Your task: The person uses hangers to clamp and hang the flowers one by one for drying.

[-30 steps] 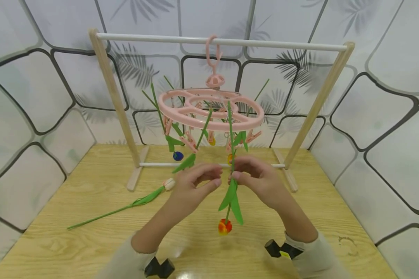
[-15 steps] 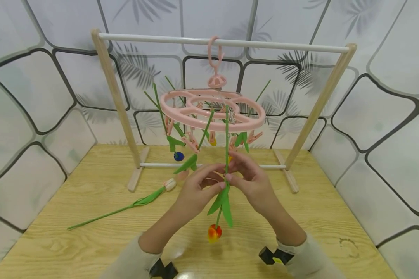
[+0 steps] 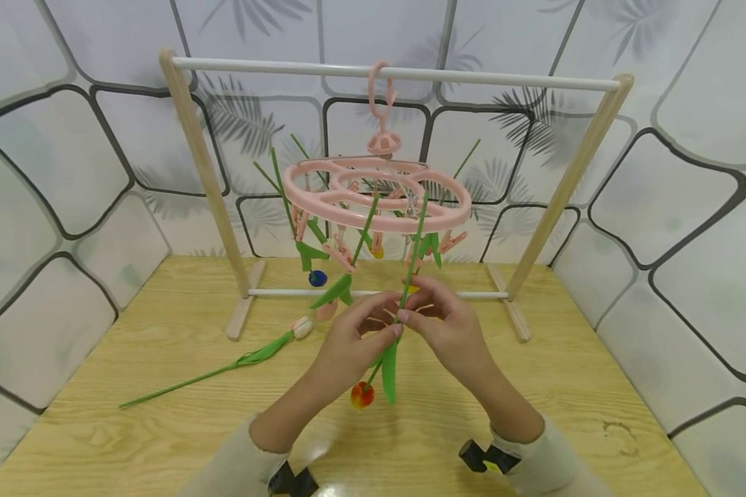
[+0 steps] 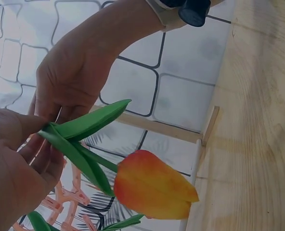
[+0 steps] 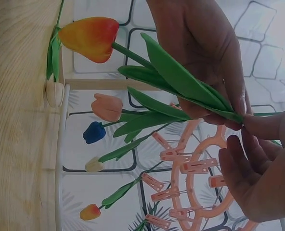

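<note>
An artificial red-and-yellow tulip [image 3: 362, 395] hangs bloom down between my two hands, its green stem rising in front of the pink clip hanger [image 3: 373, 222]. My right hand [image 3: 447, 328] pinches the stem between thumb and fingers just above the leaves. My left hand [image 3: 354, 342] pinches it too, at the base of the leaves. In the left wrist view the bloom [image 4: 152, 185] shows large, tilted away from the left thumb. The right wrist view has both thumbs meeting at the leaf base, with the right hand's other fingers [image 5: 241, 159] loosely bent.
The hanger hooks onto a white bar [image 3: 503, 77] of a wooden stand. Its clips hold several tulips upside down, among them a blue one [image 3: 317, 278] and a pink one [image 5: 106, 107]. A white tulip [image 3: 301, 327] lies on the wooden table [image 3: 180, 455] at left.
My right hand has brought the tulip leftward, and my left hand has taken hold of its stem. The stem now tilts, top to the right and bloom to the left.
</note>
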`<state>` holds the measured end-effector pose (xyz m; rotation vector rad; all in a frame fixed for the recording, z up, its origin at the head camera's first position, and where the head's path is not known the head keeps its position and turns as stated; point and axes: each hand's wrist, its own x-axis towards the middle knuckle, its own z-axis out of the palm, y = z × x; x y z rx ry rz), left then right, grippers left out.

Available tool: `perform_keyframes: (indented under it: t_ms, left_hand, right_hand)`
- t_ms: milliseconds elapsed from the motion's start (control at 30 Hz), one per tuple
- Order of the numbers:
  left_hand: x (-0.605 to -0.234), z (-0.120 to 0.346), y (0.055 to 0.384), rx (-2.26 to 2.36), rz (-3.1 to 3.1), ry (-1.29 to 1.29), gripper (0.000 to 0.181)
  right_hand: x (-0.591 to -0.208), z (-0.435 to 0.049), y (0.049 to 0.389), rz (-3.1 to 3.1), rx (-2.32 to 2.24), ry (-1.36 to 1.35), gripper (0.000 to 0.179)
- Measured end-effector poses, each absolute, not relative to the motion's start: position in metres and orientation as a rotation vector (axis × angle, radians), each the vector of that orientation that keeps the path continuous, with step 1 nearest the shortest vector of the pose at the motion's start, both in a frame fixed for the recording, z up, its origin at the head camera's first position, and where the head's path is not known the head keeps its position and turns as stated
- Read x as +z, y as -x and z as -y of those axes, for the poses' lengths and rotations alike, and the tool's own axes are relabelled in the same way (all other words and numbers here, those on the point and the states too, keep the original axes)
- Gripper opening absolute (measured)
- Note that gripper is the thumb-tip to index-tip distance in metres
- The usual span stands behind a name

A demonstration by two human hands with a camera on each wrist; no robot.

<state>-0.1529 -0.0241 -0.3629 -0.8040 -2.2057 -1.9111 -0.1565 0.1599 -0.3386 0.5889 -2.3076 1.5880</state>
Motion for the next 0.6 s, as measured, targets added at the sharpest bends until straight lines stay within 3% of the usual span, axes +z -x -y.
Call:
perform_keyframes:
  t_ms: [600]
  left_hand:
    - [-0.363, 0.028, 0.155, -1.956, 2.196, 0.882, 0.044]
  right_hand:
    - [-0.332, -0.192, 0.179, 2.168, 1.510, -0.730, 0.037]
